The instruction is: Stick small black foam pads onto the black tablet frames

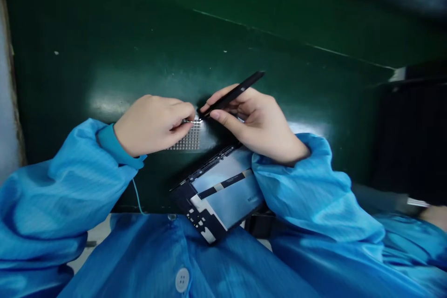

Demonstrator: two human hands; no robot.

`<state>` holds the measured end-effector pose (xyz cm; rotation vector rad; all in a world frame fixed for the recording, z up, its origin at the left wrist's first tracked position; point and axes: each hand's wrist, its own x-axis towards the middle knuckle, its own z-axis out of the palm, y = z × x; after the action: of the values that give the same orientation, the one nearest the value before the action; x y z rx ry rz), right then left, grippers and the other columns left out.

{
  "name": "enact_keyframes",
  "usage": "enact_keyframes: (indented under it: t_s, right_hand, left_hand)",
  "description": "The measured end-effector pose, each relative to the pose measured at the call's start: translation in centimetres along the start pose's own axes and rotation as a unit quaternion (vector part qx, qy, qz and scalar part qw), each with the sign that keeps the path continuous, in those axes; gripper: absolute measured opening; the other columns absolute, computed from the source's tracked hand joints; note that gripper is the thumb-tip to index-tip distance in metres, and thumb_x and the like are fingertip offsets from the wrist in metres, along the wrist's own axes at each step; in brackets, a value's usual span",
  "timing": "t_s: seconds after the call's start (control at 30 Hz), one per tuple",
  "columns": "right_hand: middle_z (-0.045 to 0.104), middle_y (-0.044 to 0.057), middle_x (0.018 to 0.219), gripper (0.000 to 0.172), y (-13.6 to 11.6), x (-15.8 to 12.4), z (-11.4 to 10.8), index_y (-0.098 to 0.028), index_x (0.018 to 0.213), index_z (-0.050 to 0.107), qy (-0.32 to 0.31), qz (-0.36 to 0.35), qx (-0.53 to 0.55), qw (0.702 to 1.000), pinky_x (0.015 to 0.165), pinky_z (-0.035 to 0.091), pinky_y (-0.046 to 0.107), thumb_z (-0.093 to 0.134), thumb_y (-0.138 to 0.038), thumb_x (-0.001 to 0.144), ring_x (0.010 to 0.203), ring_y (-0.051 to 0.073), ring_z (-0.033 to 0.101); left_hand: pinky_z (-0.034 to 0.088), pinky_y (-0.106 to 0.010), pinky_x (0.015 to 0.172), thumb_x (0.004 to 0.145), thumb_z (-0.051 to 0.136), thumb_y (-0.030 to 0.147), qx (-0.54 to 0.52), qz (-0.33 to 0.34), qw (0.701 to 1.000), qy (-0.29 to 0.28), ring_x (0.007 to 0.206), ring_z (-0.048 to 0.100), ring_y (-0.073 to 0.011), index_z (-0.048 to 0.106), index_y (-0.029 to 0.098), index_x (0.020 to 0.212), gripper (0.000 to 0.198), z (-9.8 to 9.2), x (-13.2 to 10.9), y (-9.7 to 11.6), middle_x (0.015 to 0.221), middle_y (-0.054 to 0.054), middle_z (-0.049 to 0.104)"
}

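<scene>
My left hand is closed, thumb and forefinger pinched at the upper edge of a sheet of small grey squares, covering part of it. Between the fingers of my right hand is a slim black pen-shaped tool, slanted with its lower tip close to the sheet's top corner and my left fingertips. An opened flat electronic device, with a black frame and pale silvery panels crossed by a dark strip, lies tilted below my right hand. It overhangs the table's front edge, and my right sleeve covers its right side.
The dark green table top carries a few small white specks. A large black object stands at the right. Another person's blue sleeve and part of a hand show at the lower right. A thin blue cord hangs from my left cuff.
</scene>
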<state>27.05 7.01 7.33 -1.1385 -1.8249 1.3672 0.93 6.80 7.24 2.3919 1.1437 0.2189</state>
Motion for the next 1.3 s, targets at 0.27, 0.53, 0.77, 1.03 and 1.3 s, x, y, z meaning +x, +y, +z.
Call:
enact_keyframes:
  t_s: [0.27,0.53,0.77,1.03,1.3]
  right_hand:
    - [0.087,0.004,0.109,0.026,-0.5,0.6,-0.8,-0.024,0.108,0.082,-0.009,0.032,0.023,0.999,0.1,0.074,0.039,0.092,-0.047,0.1,0.103,0.024,0.085]
    - [0.088,0.003,0.111,0.022,-4.5,-9.9,6.4,-0.034,0.13,0.076,0.211,0.071,0.105,0.969,0.09,0.078,0.042,0.078,-0.025,0.11,0.099,0.024,0.088]
    - [0.087,0.008,0.113,0.032,-3.3,-12.3,10.4,-0.029,0.13,0.072,0.219,-0.014,0.054,0.974,0.094,0.073,0.047,0.071,-0.007,0.106,0.105,0.025,0.086]
    - [0.087,0.008,0.115,0.04,-3.7,-12.5,9.8,-0.029,0.132,0.071,0.178,-0.021,-0.003,0.984,0.091,0.074,0.049,0.072,-0.003,0.102,0.104,0.026,0.086]
    - [0.09,0.004,0.121,0.023,-3.9,-6.1,3.4,-0.031,0.123,0.082,0.11,-0.008,-0.069,0.992,0.107,0.074,0.048,0.084,-0.018,0.104,0.113,0.028,0.088]
  left_hand:
    - [0.035,-0.03,0.067,0.112,0.05,0.037,0.023,-0.002,1.0,0.0,0.071,0.068,-0.0182,0.078,0.023,0.104,0.032,0.2,0.2,0.1,0.078,0.0,0.066]
    - [0.045,-0.032,0.076,0.104,0.055,0.038,0.013,-0.011,1.0,-0.011,0.081,0.075,-0.022,0.078,0.023,0.109,0.028,0.3,0.1,0.2,0.082,-0.001,0.07]
    - [0.051,-0.038,0.089,0.098,0.052,0.039,-0.019,-0.034,0.999,-0.023,0.099,0.082,-0.0276,0.076,0.025,0.106,0.029,0.3,0.5,0.5,0.081,0.001,0.063]
    - [0.055,-0.038,0.087,0.097,0.061,0.033,-0.024,-0.04,0.999,-0.007,0.095,0.082,-0.0276,0.078,0.025,0.106,0.021,0.3,0.5,0.6,0.076,0.001,0.065]
    - [0.051,-0.036,0.083,0.098,0.063,0.031,-0.018,-0.031,0.999,0.0,0.093,0.08,-0.027,0.078,0.026,0.104,0.017,0.3,0.5,0.5,0.075,0.0,0.064]
